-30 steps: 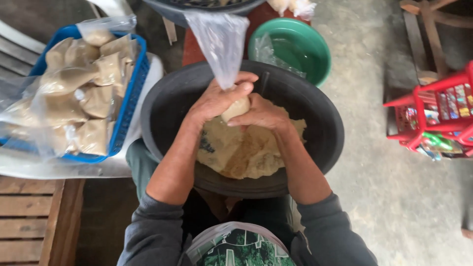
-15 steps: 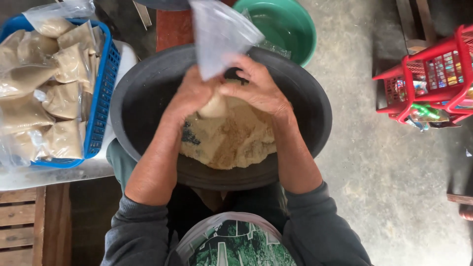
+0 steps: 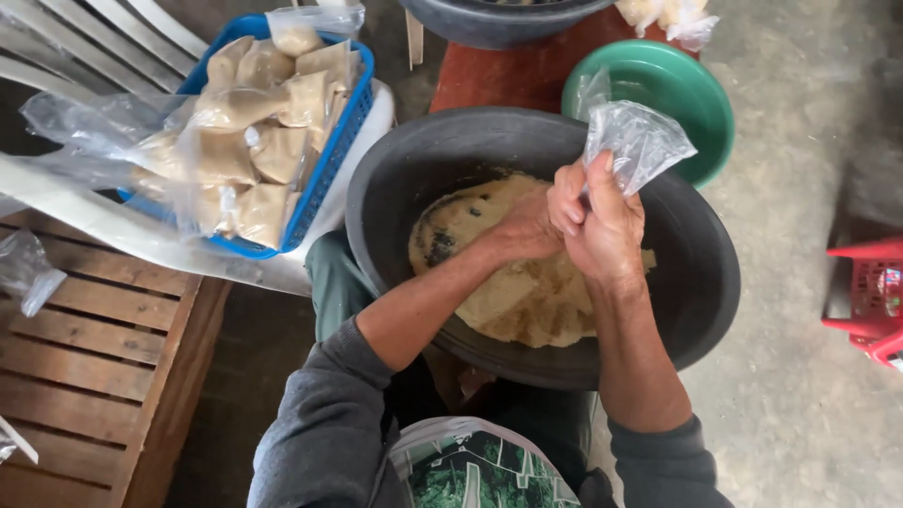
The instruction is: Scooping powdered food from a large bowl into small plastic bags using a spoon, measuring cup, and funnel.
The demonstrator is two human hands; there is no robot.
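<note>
A large black basin (image 3: 701, 282) sits on my lap and holds tan dough-like paste (image 3: 527, 301). My right hand (image 3: 602, 230) is closed around the neck of a clear plastic bag (image 3: 635, 141), whose loose top sticks up past the fingers. My left hand (image 3: 522, 226) lies under and against the right one, over the paste; what it grips is hidden.
A blue basket (image 3: 334, 155) of several filled tan bags (image 3: 254, 155) rests on a white plastic chair (image 3: 85, 207) at left. A green bowl (image 3: 701, 103) and another dark basin (image 3: 499, 23) stand behind. A wooden slatted crate (image 3: 85, 376) is lower left, a red rack (image 3: 870, 301) at right.
Both hands have moved right across the basin with the bag, whose top now points right. More of the paste shows on the left side.
</note>
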